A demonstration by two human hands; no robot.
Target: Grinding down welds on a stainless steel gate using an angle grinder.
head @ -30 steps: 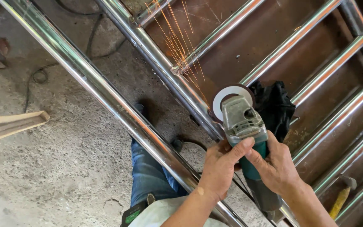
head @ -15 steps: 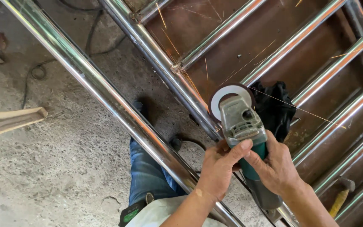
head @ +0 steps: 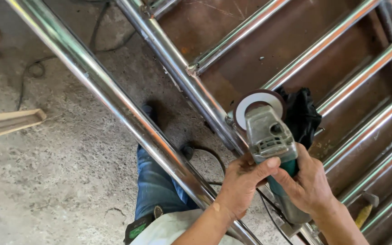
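Both my hands hold a green and grey angle grinder. My left hand grips it at the head, thumb over the grey housing. My right hand wraps the green body further back. The white grinding disc sits against a joint on a shiny steel tube of a railing frame, where a cross bar meets it. No sparks show. A black cloth lies just behind the disc on the frame.
A second long steel tube runs diagonally over the concrete floor. Several parallel cross bars span a rusty brown plate. A wooden board lies at left, a yellow-handled hammer at lower right. My jeans leg and shoe show below.
Sparks flew up from the disc a second ago, thinned out half a second ago, and are gone now. The grinder and hands have barely shifted.
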